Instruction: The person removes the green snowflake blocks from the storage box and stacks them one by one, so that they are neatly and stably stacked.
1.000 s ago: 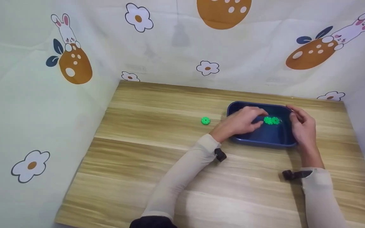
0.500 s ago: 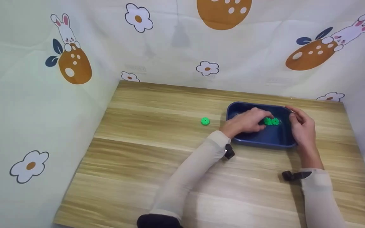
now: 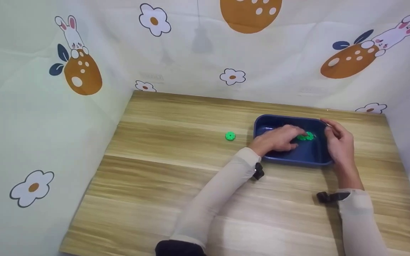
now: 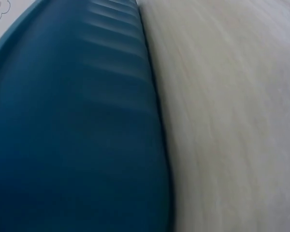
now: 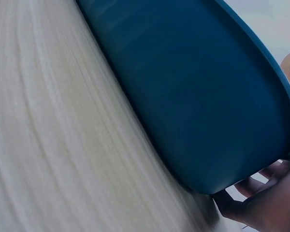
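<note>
Our right grip [image 3: 342, 145] is clasping the tray [image 3: 297, 162] while our left grip [image 3: 279, 139], its hold unclear, is overlapping discs [image 3: 310, 136] we're judging light, stiff and best pinched edgewise.

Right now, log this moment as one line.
left grip: at green discs inside blue tray | right grip: holds tray's right end | lone green disc: on table, left of tray

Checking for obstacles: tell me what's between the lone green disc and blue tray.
The head view shows bare tabletop between the lone disc and the tray.
</note>
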The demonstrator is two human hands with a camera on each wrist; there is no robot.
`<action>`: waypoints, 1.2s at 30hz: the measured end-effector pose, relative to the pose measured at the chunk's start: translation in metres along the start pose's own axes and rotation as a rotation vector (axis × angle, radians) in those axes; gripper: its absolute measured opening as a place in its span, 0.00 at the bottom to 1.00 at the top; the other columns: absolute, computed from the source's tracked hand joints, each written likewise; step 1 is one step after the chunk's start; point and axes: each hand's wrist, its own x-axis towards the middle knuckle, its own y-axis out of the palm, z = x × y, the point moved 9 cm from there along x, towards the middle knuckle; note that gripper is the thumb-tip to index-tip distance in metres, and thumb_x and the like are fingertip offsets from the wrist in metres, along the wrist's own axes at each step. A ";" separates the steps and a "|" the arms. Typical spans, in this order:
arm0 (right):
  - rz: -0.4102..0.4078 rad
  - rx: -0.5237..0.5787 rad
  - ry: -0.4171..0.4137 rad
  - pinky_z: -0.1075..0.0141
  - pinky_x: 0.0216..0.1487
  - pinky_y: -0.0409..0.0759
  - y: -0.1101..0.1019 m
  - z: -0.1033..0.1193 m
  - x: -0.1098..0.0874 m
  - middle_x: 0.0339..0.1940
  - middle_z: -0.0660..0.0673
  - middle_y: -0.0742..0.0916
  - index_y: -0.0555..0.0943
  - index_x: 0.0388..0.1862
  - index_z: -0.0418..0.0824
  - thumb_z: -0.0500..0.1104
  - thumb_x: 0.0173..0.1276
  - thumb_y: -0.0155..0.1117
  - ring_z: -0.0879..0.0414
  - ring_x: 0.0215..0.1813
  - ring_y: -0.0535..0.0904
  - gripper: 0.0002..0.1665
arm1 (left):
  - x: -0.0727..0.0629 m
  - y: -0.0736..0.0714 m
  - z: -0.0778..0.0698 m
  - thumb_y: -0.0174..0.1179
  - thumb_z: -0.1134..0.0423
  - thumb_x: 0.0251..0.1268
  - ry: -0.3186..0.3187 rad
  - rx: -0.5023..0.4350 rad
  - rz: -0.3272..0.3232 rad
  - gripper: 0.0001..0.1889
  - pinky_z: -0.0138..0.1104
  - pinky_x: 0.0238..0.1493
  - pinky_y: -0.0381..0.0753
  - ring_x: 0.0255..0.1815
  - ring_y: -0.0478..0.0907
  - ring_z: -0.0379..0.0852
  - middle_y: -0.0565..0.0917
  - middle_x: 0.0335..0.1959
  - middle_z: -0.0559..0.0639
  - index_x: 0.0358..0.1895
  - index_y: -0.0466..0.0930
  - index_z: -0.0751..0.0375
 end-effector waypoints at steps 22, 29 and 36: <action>0.012 0.022 0.020 0.72 0.49 0.67 0.001 -0.001 -0.001 0.49 0.61 0.91 0.83 0.74 0.50 0.46 0.86 0.55 0.63 0.50 0.73 0.23 | -0.002 -0.004 0.001 0.68 0.59 0.74 0.042 0.054 -0.057 0.17 0.29 0.62 0.79 0.59 0.81 0.45 0.85 0.58 0.51 0.62 0.86 0.57; 0.008 0.037 0.036 0.74 0.49 0.69 0.000 0.000 -0.001 0.47 0.62 0.90 0.82 0.74 0.48 0.44 0.85 0.56 0.63 0.50 0.74 0.24 | -0.001 -0.007 0.004 0.70 0.54 0.73 0.004 0.112 -0.098 0.17 0.31 0.60 0.81 0.57 0.82 0.45 0.86 0.55 0.51 0.59 0.87 0.56; 0.010 0.034 0.044 0.74 0.49 0.70 0.000 0.002 -0.003 0.49 0.61 0.90 0.82 0.75 0.47 0.44 0.85 0.55 0.64 0.51 0.74 0.24 | -0.002 -0.006 0.006 0.71 0.55 0.70 -0.015 0.101 -0.092 0.15 0.34 0.57 0.84 0.55 0.84 0.45 0.89 0.52 0.50 0.56 0.90 0.56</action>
